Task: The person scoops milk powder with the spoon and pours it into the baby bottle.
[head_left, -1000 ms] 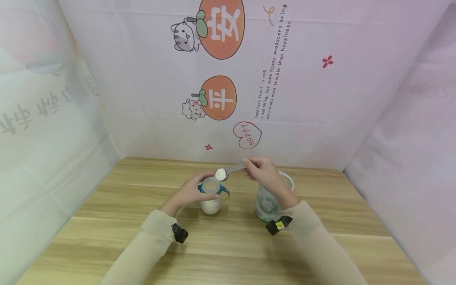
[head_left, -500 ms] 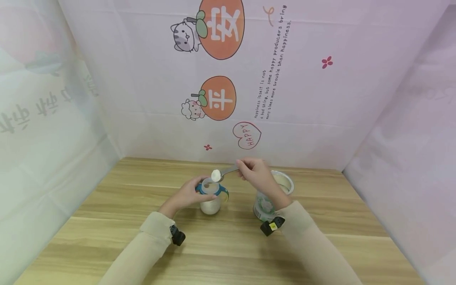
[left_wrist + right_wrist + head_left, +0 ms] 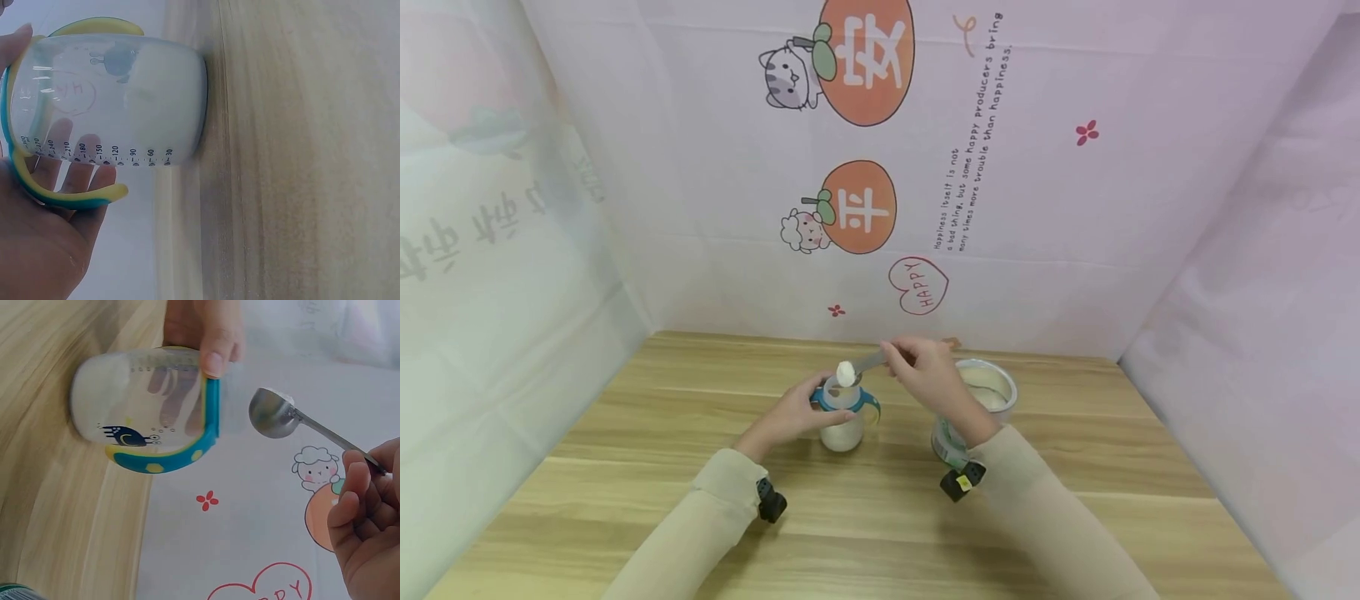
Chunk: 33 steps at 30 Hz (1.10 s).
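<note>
My left hand [image 3: 790, 418] grips a clear baby bottle [image 3: 842, 436] round its blue collar, thumb in front. The bottle stands upright on the table, uncapped, with white contents in its lower part; printed marks [image 3: 100, 155] run up its side. Blue-and-yellow handles [image 3: 156, 464] curve from the collar. Between thumb and fingers, my right hand [image 3: 928, 375] pinches the handle of a metal measuring spoon [image 3: 274, 415]. White powder [image 3: 846, 373] heaps in the spoon's bowl, which overlaps the bottle's mouth in the head view and sits just off it in the right wrist view.
An uncovered can [image 3: 949, 446] with pale powder inside stands to the right, partly behind my right forearm. The wooden table [image 3: 850, 533] ends at a printed cloth wall [image 3: 1037, 292], with more cloth on both sides. A camera is strapped to each wrist.
My right hand has moved left with the loaded spoon, bringing its bowl from beside the bottle's rim to over the mouth. More of the can shows. The left hand holds nearly still.
</note>
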{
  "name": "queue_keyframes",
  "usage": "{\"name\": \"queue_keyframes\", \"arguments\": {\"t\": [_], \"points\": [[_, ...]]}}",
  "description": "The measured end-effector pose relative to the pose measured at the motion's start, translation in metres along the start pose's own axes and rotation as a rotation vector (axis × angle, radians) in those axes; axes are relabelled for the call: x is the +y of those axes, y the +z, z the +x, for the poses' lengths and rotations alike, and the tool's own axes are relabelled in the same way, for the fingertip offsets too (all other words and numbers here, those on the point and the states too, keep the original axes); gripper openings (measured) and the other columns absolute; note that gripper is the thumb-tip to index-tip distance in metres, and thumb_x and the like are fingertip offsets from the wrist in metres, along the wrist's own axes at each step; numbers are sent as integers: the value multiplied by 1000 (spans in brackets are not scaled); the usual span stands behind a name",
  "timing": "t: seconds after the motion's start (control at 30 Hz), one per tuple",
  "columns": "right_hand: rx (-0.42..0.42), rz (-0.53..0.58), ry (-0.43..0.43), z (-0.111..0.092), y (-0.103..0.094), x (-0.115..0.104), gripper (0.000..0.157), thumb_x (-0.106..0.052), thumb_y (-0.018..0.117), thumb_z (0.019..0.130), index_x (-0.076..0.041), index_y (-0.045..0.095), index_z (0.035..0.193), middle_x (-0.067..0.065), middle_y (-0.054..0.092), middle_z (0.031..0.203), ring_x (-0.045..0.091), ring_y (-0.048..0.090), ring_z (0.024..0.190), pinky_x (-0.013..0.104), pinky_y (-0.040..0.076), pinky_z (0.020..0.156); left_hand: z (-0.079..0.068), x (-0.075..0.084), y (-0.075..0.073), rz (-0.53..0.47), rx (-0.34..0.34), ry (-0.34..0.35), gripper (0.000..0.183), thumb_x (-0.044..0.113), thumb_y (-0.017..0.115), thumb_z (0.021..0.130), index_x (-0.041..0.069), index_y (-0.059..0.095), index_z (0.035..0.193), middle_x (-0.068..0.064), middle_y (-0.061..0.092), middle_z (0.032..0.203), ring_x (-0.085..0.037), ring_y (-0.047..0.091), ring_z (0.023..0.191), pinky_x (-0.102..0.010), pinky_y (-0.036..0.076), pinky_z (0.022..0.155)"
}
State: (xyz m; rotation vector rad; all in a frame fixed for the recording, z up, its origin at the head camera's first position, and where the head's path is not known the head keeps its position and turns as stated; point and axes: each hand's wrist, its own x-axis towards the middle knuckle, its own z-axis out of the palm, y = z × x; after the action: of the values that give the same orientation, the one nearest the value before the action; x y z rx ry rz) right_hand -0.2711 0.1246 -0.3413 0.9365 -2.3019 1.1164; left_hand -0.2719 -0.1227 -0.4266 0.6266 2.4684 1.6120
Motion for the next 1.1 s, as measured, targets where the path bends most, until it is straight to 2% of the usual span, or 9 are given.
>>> {"name": "queue_keyframes", "arguments": {"t": [0.23, 0.5, 0.67, 0.8, 0.93, 1.1], "points": [[21, -74, -103, -3, 8, 2, 26, -14, 61, 102, -8, 68, 78, -9, 57, 63, 4, 42, 48, 22, 37, 42, -1, 4, 1, 6, 6, -2, 75, 28, 78, 90, 16, 39, 152, -10, 53, 141, -31, 50, 127, -54, 42, 104], [23, -175, -200, -6, 15, 0, 19, -13, 62, 101, -7, 71, 84, -8, 48, 61, 4, 39, 50, 20, 35, 43, -8, 24, -1, -3, -2, -23, 65, 18, 77, 90, 10, 46, 147, -12, 57, 135, -32, 53, 123, -53, 43, 102], [0, -222, -273, -7, 17, -2, 15, -11, 63, 100, -4, 72, 89, -7, 48, 64, 4, 39, 53, 19, 37, 46, -3, 10, 0, -5, 0, -22, 66, 23, 77, 90, 14, 45, 147, -10, 57, 135, -30, 54, 122, -53, 44, 102], [-18, -262, -313, -10, 18, -3, 11, -10, 64, 99, -4, 72, 94, -5, 54, 69, 5, 43, 57, 18, 40, 50, 0, 1, 0, 2, -4, -11, 69, 30, 78, 89, 16, 45, 148, -8, 57, 135, -27, 55, 121, -51, 46, 100], [-30, -314, -368, -12, 19, -3, 7, -9, 65, 98, -5, 70, 95, -2, 62, 75, 6, 49, 60, 17, 43, 53, 0, 1, 0, -2, -6, -29, 71, 38, 80, 86, 22, 46, 146, -4, 59, 134, -23, 56, 120, -48, 46, 101], [-19, -376, -451, -14, 21, -3, 6, -8, 70, 94, -6, 67, 90, -1, 62, 75, 7, 51, 61, 16, 45, 55, -1, 2, 0, -2, -3, -46, 72, 40, 80, 86, 21, 46, 147, -4, 59, 134, -22, 57, 119, -47, 46, 101]]}}
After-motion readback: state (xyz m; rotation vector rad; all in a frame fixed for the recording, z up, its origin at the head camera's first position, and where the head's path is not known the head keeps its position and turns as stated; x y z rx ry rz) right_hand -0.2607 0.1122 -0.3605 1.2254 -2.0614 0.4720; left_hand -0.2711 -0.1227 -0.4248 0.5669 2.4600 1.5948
